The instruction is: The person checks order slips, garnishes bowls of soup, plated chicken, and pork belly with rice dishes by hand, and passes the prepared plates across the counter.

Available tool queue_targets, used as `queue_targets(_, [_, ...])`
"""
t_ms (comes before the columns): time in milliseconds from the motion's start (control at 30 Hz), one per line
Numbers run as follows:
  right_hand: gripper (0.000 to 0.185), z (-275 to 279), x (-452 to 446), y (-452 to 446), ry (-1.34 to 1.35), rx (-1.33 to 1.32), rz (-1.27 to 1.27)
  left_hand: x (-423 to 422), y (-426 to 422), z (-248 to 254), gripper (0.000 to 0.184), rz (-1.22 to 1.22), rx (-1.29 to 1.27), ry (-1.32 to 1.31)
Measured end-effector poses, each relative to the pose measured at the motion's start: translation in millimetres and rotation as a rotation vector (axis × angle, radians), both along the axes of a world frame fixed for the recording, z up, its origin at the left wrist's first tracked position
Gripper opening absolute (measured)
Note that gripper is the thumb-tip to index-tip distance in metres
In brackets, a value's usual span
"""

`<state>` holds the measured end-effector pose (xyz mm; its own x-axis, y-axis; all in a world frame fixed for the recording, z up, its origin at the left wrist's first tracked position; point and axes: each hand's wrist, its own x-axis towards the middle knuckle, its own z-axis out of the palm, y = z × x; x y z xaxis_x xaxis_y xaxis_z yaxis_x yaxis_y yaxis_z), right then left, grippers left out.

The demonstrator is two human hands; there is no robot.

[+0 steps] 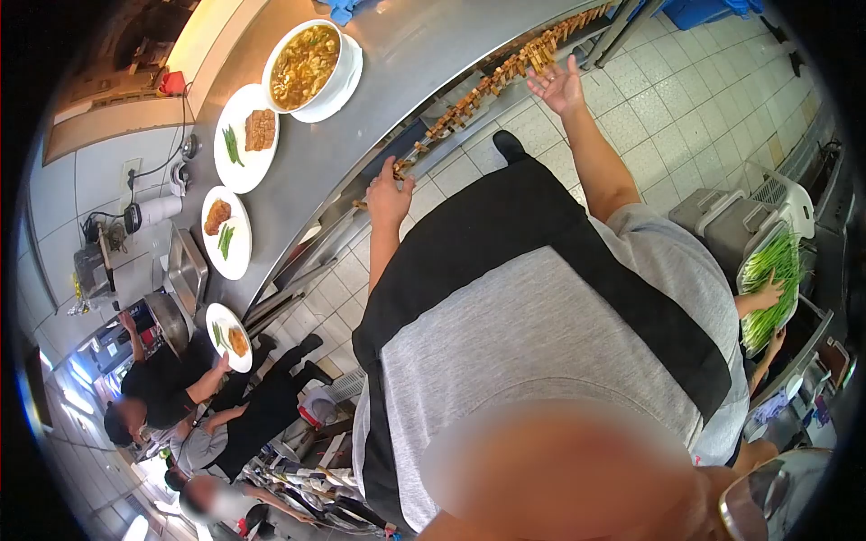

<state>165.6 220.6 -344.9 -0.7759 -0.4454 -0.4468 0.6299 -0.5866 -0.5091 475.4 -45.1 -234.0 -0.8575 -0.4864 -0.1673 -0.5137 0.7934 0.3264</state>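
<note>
My left hand (388,196) hangs at the counter's front edge, thumb and index finger apart, near the lower end of a row of small wooden clips (474,106) that look like clothespins. Some clips lie right by its fingertips; whether it touches one I cannot tell. Farther along the row, my right hand (559,87) is spread with the palm turned up, its fingertips close to the clips and nothing in it. On the steel counter (379,81) stand a white bowl of soup (305,68) on a saucer and a plate (245,171) with a browned slab and green stalks.
Another plate (236,261) with browned food and green beans sits farther left. A co-worker's hand is at a third plate (239,362). Other people stand at lower left. At right, another person's hands are in a tray of green stalks (771,284), beside a grey bin (708,221).
</note>
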Motion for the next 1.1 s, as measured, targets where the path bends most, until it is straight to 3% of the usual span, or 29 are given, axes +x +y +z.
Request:
queue_targets(200, [0.095,5,11,-23,0.014,0.109,0.256,1,1,2,0.059,0.002,-0.001,0.013])
queue_targets(300, [0.088,10,20,-27,-0.064,0.12,0.176,0,2,5,0.058,0.013,0.012,0.002])
queue_targets(500, [0.045,-1,32,-10,-0.085,0.18,0.14,-1,0,-3,0.057,0.003,-0.006,0.039])
queue_targets(600, [0.034,7,37,0,-0.035,0.271,0.086,1,-3,-5,0.057,-0.011,0.002,0.046])
queue_targets(667, [0.029,8,35,8,-0.057,0.323,0.013,5,-6,-7,0.057,-0.007,0.006,0.068])
queue_targets(933, [0.023,6,-16,18,0.162,0.378,0.138,4,-10,-13,0.056,0.011,-0.004,0.098])
queue_targets(1100, [0.017,27,-29,66,0.303,0.688,0.087,5,-10,-15,0.057,0.045,0.022,0.086])
